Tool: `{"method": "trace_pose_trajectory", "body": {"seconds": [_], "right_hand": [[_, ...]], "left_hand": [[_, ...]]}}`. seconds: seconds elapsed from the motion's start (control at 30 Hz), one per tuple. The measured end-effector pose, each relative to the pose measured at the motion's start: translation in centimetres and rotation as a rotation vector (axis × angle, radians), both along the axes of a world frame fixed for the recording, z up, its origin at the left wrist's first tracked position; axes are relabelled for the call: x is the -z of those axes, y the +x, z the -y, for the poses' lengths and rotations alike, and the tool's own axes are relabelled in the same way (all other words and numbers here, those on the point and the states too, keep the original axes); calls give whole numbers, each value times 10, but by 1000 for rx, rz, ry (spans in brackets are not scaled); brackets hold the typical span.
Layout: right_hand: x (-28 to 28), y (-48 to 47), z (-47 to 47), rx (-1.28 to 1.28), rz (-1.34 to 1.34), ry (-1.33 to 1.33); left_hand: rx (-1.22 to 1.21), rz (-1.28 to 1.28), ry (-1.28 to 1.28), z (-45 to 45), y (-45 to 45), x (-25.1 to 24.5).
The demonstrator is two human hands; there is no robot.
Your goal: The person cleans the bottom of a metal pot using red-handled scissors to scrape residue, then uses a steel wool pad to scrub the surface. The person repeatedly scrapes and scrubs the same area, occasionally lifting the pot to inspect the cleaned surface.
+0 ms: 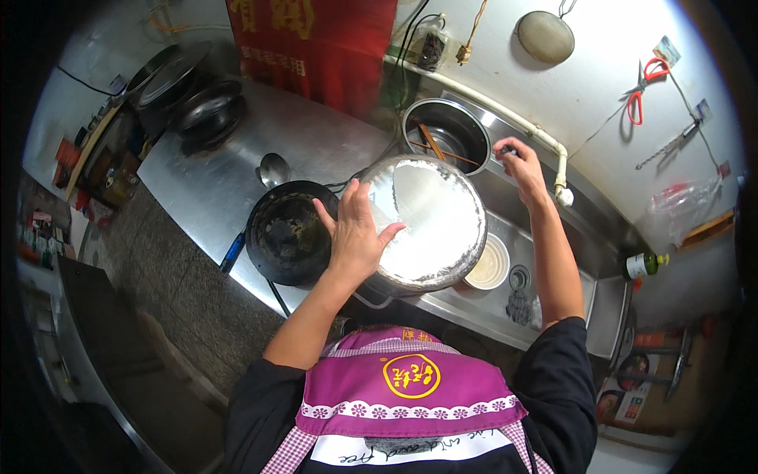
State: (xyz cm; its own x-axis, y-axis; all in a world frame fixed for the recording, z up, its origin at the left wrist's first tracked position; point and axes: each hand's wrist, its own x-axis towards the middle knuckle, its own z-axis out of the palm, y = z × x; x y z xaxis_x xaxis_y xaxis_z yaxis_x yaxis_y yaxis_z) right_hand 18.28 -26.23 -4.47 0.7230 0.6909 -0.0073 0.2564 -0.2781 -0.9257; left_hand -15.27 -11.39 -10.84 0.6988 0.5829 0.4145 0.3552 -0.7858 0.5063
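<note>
My left hand (356,240) lies with spread fingers on the upturned bottom of a large metal pot (441,219), which rests at the sink's left edge. My right hand (518,163) is raised over the back of the sink, its fingers curled round a small dark metallic thing, perhaps a scourer. Beside it stands a dark-inside metal pot (447,127) with chopsticks in it. A white bowl (490,263) holding something pale sits in the sink, partly hidden by the large pot. Left of my left hand is a black pan (290,231).
The steel counter (331,127) carries a metal ladle (273,170), a blue-and-black handle (234,252) and dark woks (207,115). The steel sink (527,237) has a drain (519,277). A white pipe (503,112) runs along the wall, where a strainer (546,37) and red-handled scissors (642,89) hang.
</note>
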Motion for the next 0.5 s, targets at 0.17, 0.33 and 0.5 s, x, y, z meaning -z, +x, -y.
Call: {"method": "trace_pose_trajectory", "body": {"seconds": [0.17,0.33,0.5], "right_hand": [[4,-38,13,-106,147,-209],[-5,-74,-33,-124,549,-201],[-1,-93,-79,-72,650,-286]], "left_hand": [[3,11,28,0,1,1],[10,16,26,-1,-1,1],[30,28,-5,0,-1,-3]]}}
